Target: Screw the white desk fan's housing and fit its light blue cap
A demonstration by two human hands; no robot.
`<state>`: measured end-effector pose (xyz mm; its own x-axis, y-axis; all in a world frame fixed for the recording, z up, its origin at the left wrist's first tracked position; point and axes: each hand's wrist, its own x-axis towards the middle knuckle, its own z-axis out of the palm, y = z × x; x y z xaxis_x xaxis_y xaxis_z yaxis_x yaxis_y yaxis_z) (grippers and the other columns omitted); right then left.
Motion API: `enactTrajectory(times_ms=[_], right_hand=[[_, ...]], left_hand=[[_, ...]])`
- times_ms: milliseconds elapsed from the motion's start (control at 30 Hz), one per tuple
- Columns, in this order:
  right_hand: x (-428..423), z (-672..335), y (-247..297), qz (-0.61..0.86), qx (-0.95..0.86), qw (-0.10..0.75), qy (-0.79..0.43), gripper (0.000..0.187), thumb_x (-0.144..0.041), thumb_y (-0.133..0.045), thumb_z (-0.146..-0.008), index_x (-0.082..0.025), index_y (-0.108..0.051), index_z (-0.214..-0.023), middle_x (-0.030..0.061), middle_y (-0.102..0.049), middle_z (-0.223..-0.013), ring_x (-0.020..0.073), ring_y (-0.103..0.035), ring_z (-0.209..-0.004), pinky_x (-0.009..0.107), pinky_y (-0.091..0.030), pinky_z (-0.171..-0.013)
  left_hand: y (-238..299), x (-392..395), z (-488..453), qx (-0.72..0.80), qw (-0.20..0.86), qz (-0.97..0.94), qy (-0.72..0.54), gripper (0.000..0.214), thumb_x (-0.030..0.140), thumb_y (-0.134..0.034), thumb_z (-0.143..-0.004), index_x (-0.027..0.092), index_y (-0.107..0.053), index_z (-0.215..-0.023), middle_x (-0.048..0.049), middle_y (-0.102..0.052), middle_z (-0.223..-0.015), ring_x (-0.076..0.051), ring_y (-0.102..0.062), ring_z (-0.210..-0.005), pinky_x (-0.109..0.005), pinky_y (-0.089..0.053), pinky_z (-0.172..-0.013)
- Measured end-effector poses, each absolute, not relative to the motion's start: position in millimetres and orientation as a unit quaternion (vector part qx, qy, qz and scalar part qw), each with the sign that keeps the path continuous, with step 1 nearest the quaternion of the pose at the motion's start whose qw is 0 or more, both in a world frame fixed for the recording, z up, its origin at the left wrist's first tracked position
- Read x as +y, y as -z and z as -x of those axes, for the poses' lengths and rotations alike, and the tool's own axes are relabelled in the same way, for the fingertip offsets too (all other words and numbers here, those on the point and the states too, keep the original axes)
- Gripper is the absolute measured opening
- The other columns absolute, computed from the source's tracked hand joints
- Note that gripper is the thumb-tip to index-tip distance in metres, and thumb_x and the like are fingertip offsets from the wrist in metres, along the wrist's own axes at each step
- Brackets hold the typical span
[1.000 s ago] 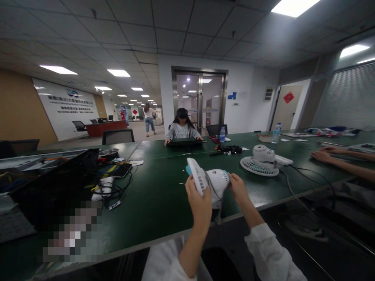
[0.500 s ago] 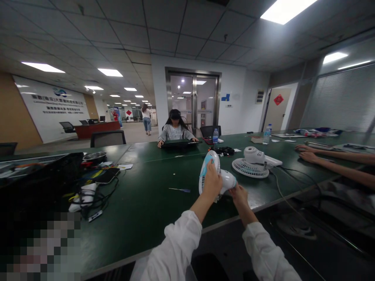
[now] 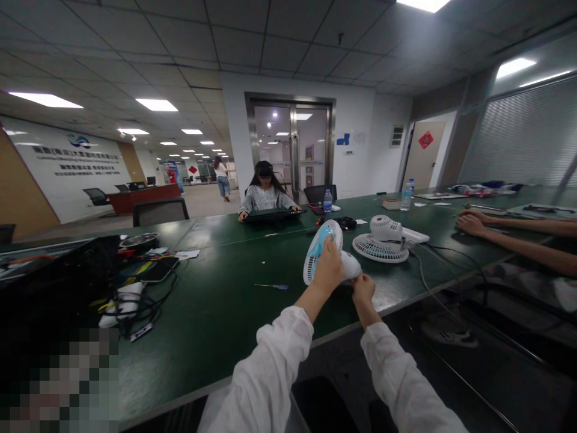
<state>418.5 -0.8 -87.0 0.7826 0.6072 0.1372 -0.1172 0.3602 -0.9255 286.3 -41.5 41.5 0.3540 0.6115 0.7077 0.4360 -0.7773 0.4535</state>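
Above the green table (image 3: 216, 319) a small white fan (image 3: 350, 264) with blue blades is held up and tilted. My left hand (image 3: 329, 266) is closed around it where the round grille meets the motor housing. At the housing's rear end, my right hand (image 3: 364, 291) pinches the fan with curled fingers; what lies between the fingertips is hidden. A screwdriver (image 3: 280, 287) with a clear bluish handle lies to the left of the held fan. Behind and to the right, a second white fan (image 3: 382, 246) rests with its grille down on the tabletop.
Cables and a white plug block (image 3: 128, 300) lie at left beside a black case (image 3: 67, 282). Across the table a person (image 3: 265, 195) holds a dark flat panel (image 3: 273, 215). Another person's hands (image 3: 471, 224) rest at right. Water bottles (image 3: 406, 197) stand farther back.
My right hand has shifted slightly and its fingers are curled tighter at the rear of the housing. The held fan has turned a little. The camera view has shifted slightly.
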Motion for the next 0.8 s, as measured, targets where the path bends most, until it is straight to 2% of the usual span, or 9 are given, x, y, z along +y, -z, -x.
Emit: enactTrajectory(times_ms=[167, 267, 467, 600, 700, 800], right_hand=[[0.2, -418.5, 84.0, 0.509, -0.213, 0.797, -0.246, 0.039, -0.049, -0.067, -0.062, -0.015, -0.051, -0.052, -0.0046, -0.045, -0.044, 0.0073, -0.042, -0.044, 0.019, -0.032, -0.039], [0.4, -415.6, 83.4, 0.500, -0.211, 0.798, -0.262, 0.037, -0.045, -0.071, -0.059, -0.014, -0.052, -0.052, -0.0043, -0.047, -0.045, 0.0072, -0.042, -0.044, 0.019, -0.033, -0.039], [3.4, -409.9, 84.4, 0.480, -0.197, 0.797, -0.310, 0.038, -0.043, -0.073, -0.057, -0.017, -0.047, -0.050, -0.0067, -0.037, -0.037, 0.0083, -0.040, -0.040, 0.021, -0.032, -0.036], [6.9, -409.3, 84.3, 0.470, -0.173, 0.796, -0.339, 0.039, -0.043, -0.075, -0.056, -0.018, -0.045, -0.053, -0.0069, -0.038, -0.038, 0.0087, -0.041, -0.040, 0.022, -0.037, -0.037], [8.7, -410.7, 83.9, 0.466, -0.149, 0.796, -0.357, 0.038, -0.046, -0.072, -0.060, -0.019, -0.044, -0.058, -0.0068, -0.040, -0.041, 0.0098, -0.044, -0.042, 0.023, -0.042, -0.040], [8.3, -413.4, 82.4, 0.455, -0.139, 0.797, -0.372, 0.033, -0.050, -0.061, -0.072, -0.020, -0.045, -0.067, -0.0045, -0.049, -0.050, 0.0123, -0.052, -0.049, 0.025, -0.049, -0.046]], left_hand=[[-44.6, -37.0, -281.4, 0.335, 0.116, -0.807, -0.473, 0.046, 0.002, -0.041, -0.075, 0.007, -0.034, -0.120, -0.0267, -0.032, -0.139, -0.032, -0.033, -0.133, -0.048, -0.035, -0.108], [-47.3, -32.6, -277.7, 0.335, 0.120, -0.802, -0.480, 0.048, 0.000, -0.041, -0.072, 0.008, -0.035, -0.120, -0.0254, -0.033, -0.138, -0.032, -0.032, -0.134, -0.049, -0.033, -0.108], [-46.6, -28.7, -275.0, 0.331, 0.114, -0.809, -0.472, 0.045, -0.001, -0.040, -0.072, 0.008, -0.036, -0.115, -0.0259, -0.033, -0.137, -0.032, -0.032, -0.133, -0.050, -0.033, -0.108], [-45.5, -30.3, -276.8, 0.325, 0.115, -0.815, -0.467, 0.046, -0.001, -0.040, -0.071, 0.010, -0.036, -0.116, -0.0242, -0.033, -0.138, -0.031, -0.030, -0.134, -0.051, -0.032, -0.108], [-45.5, -31.4, -280.2, 0.322, 0.115, -0.817, -0.465, 0.050, -0.002, -0.040, -0.071, 0.010, -0.034, -0.119, -0.0238, -0.033, -0.139, -0.030, -0.031, -0.135, -0.051, -0.032, -0.109], [-45.6, -32.3, -283.5, 0.326, 0.116, -0.815, -0.466, 0.050, -0.001, -0.039, -0.072, 0.007, -0.033, -0.122, -0.0261, -0.032, -0.139, -0.030, -0.030, -0.135, -0.050, -0.032, -0.109]])
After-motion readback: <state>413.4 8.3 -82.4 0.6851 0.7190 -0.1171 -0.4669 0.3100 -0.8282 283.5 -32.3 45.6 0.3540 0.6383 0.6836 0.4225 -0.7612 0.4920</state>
